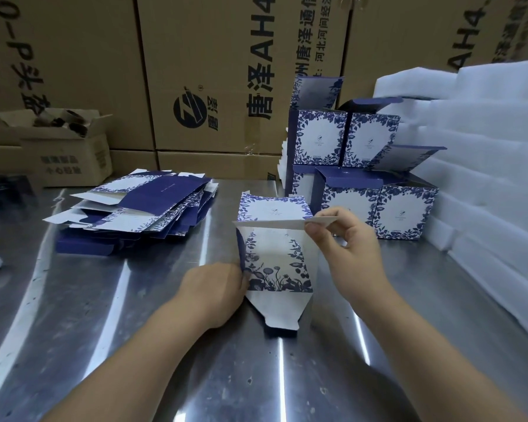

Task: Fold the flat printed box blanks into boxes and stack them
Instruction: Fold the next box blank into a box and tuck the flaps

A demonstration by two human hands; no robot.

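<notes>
Your fingers (314, 231) pinch the box blank (275, 263) at two of its edges.
Brown cartons (211, 71) wall the back of the steel table (119, 330); white foam sheets (485, 147) rise at your right, with the folded boxes (345, 138) stacked in two tiers just beside them. The pile of flat blanks (141, 205) lies at the left. In the middle the half-opened box blank rests on the table, your right hand (351, 251) holding its white top flap between thumb and forefinger, your left hand (214, 290) curled on its left edge.
</notes>
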